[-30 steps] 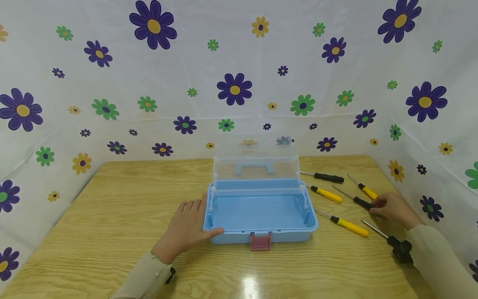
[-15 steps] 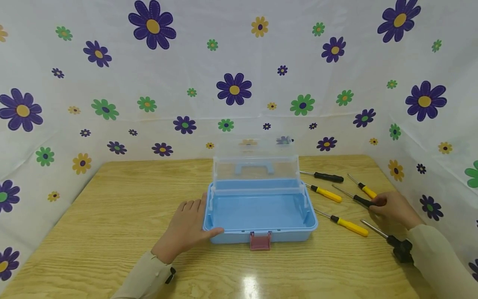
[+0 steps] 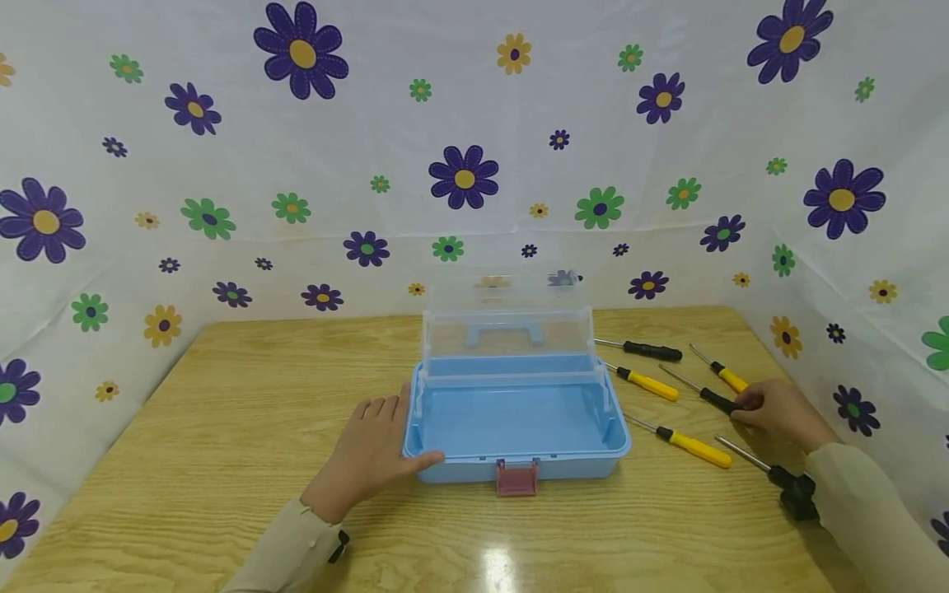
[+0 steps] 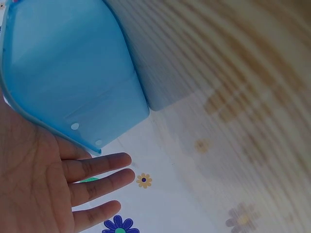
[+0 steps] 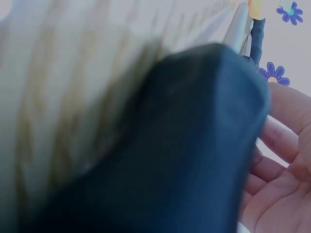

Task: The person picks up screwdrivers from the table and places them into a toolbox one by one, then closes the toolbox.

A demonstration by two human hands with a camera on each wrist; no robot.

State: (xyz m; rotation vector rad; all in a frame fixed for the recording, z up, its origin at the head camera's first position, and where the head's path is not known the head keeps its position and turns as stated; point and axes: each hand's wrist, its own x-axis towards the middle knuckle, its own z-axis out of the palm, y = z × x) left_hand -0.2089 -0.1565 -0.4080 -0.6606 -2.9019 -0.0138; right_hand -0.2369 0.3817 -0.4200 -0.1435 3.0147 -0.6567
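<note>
One slim, black-handled screwdriver is pinched by the right hand; the left hand, fingers straight, touches the blue box.

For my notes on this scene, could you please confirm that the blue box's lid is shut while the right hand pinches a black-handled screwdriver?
The blue box isn't shut; its clear lid stands open in the head view, while the right hand pinches a black-handled screwdriver.
</note>
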